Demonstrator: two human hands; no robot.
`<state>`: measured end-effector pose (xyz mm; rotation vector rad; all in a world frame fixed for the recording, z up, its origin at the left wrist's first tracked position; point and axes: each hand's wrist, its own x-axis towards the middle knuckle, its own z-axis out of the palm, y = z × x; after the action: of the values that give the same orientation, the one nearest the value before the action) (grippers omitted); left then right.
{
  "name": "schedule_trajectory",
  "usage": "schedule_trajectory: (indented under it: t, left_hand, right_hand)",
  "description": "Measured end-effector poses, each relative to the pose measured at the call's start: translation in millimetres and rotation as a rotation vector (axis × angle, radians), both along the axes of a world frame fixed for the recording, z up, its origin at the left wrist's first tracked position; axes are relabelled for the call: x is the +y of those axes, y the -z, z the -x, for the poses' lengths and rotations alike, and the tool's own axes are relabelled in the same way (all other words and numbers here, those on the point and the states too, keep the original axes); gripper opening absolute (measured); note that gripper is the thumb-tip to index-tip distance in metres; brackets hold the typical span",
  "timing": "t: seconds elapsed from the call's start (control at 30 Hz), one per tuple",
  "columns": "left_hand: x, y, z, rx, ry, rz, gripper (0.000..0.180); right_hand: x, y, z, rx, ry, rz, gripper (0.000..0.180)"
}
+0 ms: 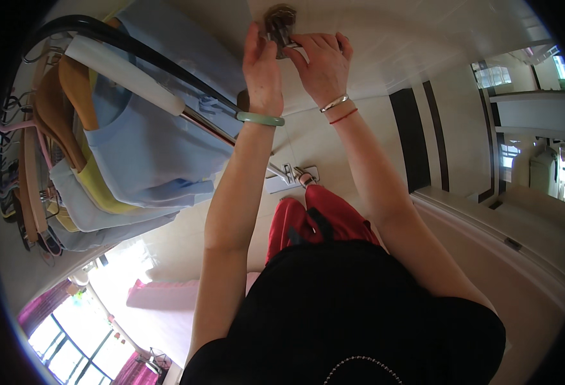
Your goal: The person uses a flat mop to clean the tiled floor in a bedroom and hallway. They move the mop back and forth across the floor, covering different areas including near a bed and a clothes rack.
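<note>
Both my arms are raised toward a small brownish, shiny object (280, 24) in front of a pale surface; its exact kind I cannot make out. My left hand (262, 74), with a green bangle (260, 119) at the wrist, holds the object's left side between fingers and thumb. From the right, my right hand (326, 64) pinches its lower edge with thumb and forefinger. A silver bangle (334, 103) and a red string (343, 116) circle my right wrist.
To the left stands a clothes rack with a black curved bar (135, 45), wooden hangers (58, 106) and a light blue top (147, 151). Behind it are a pink bed (167, 305) and a window (80, 340). A shelf (539, 106) is at the right.
</note>
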<state>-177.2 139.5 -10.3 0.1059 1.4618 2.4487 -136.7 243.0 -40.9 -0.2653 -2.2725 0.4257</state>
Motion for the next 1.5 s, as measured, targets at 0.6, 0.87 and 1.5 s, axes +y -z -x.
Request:
schedule_trajectory:
  t: [0.6,0.87,1.5]
  left_hand:
    - [11,-1,18,0.018,-0.036,-0.011,0.057]
    - [15,1,30,0.009,-0.010,-0.001,0.058]
    - [25,1,46,0.060,-0.073,0.012,0.055]
  right_hand:
    - [-1,-8,16,-0.024,0.007,0.040,0.019]
    - [-1,-8,26,-0.032,0.020,0.055,0.020]
    - [5,0,47,0.020,0.021,0.024,0.020]
